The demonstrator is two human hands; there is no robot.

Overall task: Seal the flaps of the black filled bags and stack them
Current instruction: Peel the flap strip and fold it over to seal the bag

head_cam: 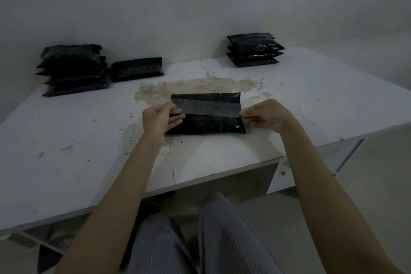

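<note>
My left hand [160,118] grips the left end of the black filled bag [205,123], thumb on its flap [205,108], fingers curled over the edge. My right hand [265,115] pinches the flap's right corner between thumb and fingertips. The white table [66,135] carries a tall stack [73,70] of black bags at its far left corner, a single bag [137,68] beside that, and a smaller stack [254,49] at the far right edge. The bag lies mid-table over a brownish stain [195,87], glossy, its grey flap partly folded down.
</note>
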